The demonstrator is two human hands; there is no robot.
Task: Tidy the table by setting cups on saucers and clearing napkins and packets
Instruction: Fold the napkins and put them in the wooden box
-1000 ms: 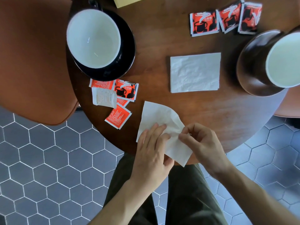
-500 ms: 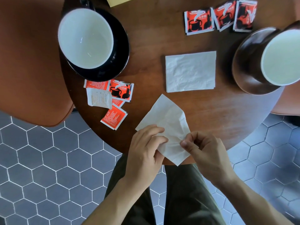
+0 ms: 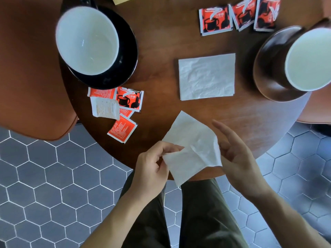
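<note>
At the lower centre of the frame, over the near edge of the round wooden table (image 3: 179, 42), the left hand (image 3: 152, 169) is pinching the left side of a crumpled white napkin (image 3: 193, 151) between thumb and fingers. The right hand (image 3: 236, 154) is hovering just beside the napkin's right edge, fingers spread and grasping nothing. The napkin's long axis is running from the lower left up toward the frame's middle, its far corner pointing at the flat second napkin (image 3: 206, 76) lying well apart, further up the table. The open hand looks nearer to that flat one, so it is probably the better one to reach.

At upper left, an empty white cup (image 3: 87, 40) is sitting on a black saucer (image 3: 125, 68). At the right edge, another empty cup (image 3: 309, 59) is resting on a brown saucer (image 3: 268, 83). Loose sugar packets (image 3: 118, 111) are lying below the black saucer, and three more packets (image 3: 238, 15) are lined up at the top.
</note>
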